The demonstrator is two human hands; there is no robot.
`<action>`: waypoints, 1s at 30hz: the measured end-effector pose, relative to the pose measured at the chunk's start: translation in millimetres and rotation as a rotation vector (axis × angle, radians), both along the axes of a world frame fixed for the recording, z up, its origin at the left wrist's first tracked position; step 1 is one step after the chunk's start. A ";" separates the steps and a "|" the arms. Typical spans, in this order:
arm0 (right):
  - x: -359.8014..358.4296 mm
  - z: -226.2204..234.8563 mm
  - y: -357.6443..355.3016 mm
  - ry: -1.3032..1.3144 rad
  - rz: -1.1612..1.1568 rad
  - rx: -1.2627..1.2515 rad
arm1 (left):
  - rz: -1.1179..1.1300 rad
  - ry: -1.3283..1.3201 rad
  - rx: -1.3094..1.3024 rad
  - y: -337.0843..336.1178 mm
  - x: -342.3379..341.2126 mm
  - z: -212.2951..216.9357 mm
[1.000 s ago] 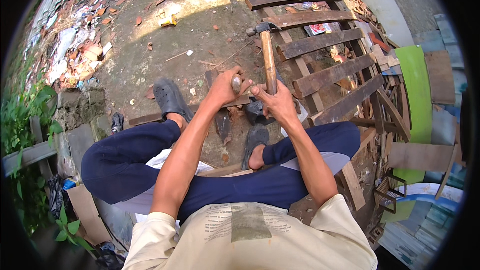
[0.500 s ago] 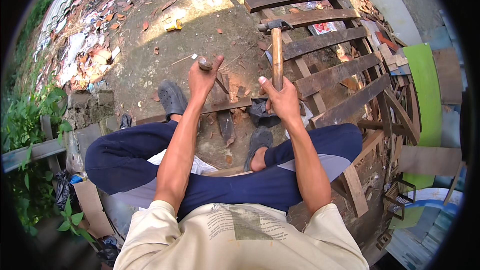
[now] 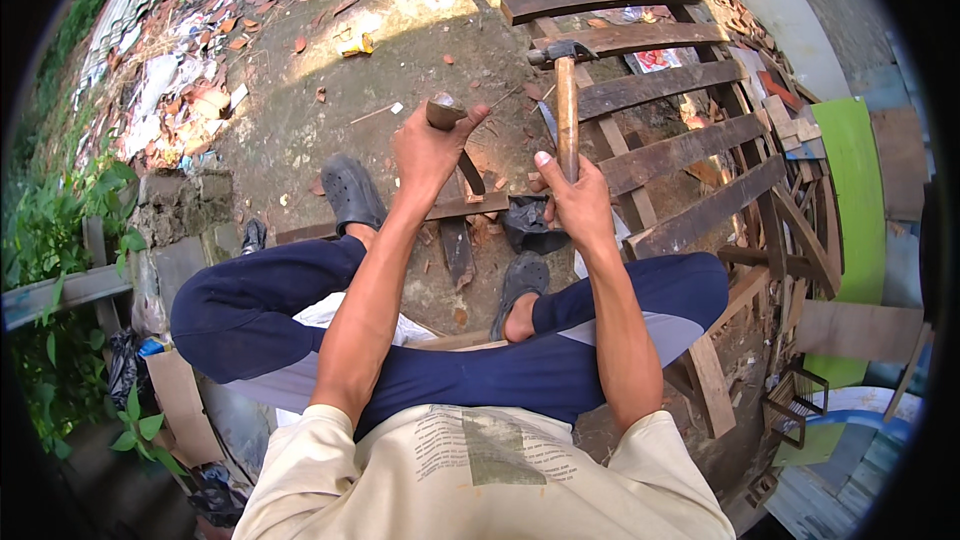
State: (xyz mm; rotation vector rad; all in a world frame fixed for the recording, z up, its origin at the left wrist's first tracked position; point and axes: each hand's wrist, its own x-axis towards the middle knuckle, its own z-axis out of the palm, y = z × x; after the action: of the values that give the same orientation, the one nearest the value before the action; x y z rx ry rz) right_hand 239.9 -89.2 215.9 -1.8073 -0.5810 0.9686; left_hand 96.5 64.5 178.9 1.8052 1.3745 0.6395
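In my right hand (image 3: 578,198) is a claw hammer (image 3: 567,105), gripped low on its wooden handle with the thumb along it and the dark head pointing away. My left hand (image 3: 425,155) is closed round the wooden handle of a chisel (image 3: 445,113), whose butt end faces up. Its dark blade slants down beside the hand, its tip close to a narrow wooden plank (image 3: 480,205); whether they touch I cannot tell. That plank lies crosswise between my feet over a shorter dark board (image 3: 457,252). The hammer head is raised, apart from the chisel.
A slatted wooden frame (image 3: 655,155) lies close on the right, beside a green panel (image 3: 848,210). A black plastic bag (image 3: 528,225) sits near my right foot. Litter (image 3: 165,90) and dry leaves cover the far left ground. Broken blocks (image 3: 185,205) stand by the plants.
My left hand has moved right and slightly away, and the chisel has tilted so its blade shows more. The hammer has shifted only slightly rightward in view.
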 end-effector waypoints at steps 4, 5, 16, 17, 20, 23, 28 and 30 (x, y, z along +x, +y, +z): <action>0.2 -4.0 -0.4 -0.023 0.015 -0.025 | 0.018 -0.019 -0.047 -2.8 1.2 -8.8; 0.5 -4.8 -0.7 -0.030 0.021 -0.035 | 0.023 -0.020 -0.046 -2.9 1.2 -9.2; -3.3 13.6 -9.5 -0.062 0.073 -0.076 | -0.419 0.249 -0.226 14.5 -5.2 -2.5; -4.7 15.2 -11.2 -0.071 0.074 -0.069 | -0.457 0.253 -0.237 13.4 -6.4 -2.3; -9.4 23.3 -13.9 -0.071 0.079 -0.065 | -0.515 0.272 -0.249 9.2 -8.4 2.2; -11.5 37.7 -15.2 -0.077 0.098 -0.045 | -0.473 0.271 -0.211 8.5 -8.8 7.8; -10.4 49.7 -14.6 -0.084 0.084 -0.049 | -0.499 0.174 -0.160 14.0 -11.3 11.4; -11.8 53.7 -10.5 -0.120 0.100 -0.068 | -0.501 0.174 -0.143 16.2 -12.6 7.8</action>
State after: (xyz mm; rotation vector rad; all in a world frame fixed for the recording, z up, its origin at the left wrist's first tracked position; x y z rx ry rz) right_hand 228.1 -99.7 269.6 -1.9222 -0.7266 0.9610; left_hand 84.0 80.6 186.6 2.0151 0.9819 0.1192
